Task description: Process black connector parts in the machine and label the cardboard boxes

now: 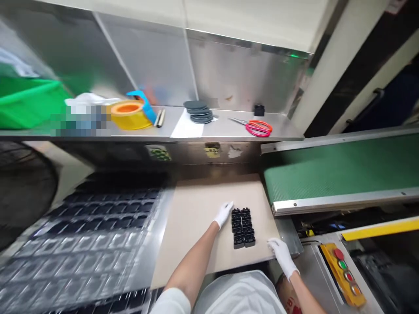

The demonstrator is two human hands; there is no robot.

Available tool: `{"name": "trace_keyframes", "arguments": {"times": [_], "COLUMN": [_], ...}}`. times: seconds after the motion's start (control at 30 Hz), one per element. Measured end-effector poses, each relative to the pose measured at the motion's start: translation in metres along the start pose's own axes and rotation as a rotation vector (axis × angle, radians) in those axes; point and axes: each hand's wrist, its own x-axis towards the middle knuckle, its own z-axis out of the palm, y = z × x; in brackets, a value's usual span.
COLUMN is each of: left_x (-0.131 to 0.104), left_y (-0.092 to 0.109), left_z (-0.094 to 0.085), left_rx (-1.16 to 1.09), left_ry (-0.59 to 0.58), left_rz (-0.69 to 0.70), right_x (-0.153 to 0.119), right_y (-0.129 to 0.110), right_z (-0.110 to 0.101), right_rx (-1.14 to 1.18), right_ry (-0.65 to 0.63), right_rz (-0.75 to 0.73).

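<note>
Head view: black parts stand in two columns on the tan board, between my two gloved grips.
My left grip reaches over the board, fingertips just beside the far end of the left column; whether it is closed on anything I cannot tell. My right grip is at the board's near right corner, fingers slightly bent; I cannot tell whether it pinches the edge. To my left lie clear trays, dark pieces filling the farther rows. To my right run a green conveyor and, nearer me, a yellow button box. On the shelf ahead are scissors, a stack of dark discs and yellow tape.
</note>
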Motion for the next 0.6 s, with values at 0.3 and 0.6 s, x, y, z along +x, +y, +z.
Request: {"name": "trace_keyframes", "arguments": {"times": [0.3, 0.6], "left_x": [-0.001, -0.002], "left_y": [-0.005, -0.002], "left_z": [0.001, 0.002], "left_rx": [-0.002, 0.066], "left_ry": [-0.055, -0.055], "left_rz": [0.045, 0.065], "right_x": [0.003, 0.006], "right_y": [-0.012, -0.014], "right_z": [-0.005, -0.007], "right_rx": [0.034, 0.056], "right_ry": [-0.031, -0.002], "right_rz": [0.105, 0.133]}}
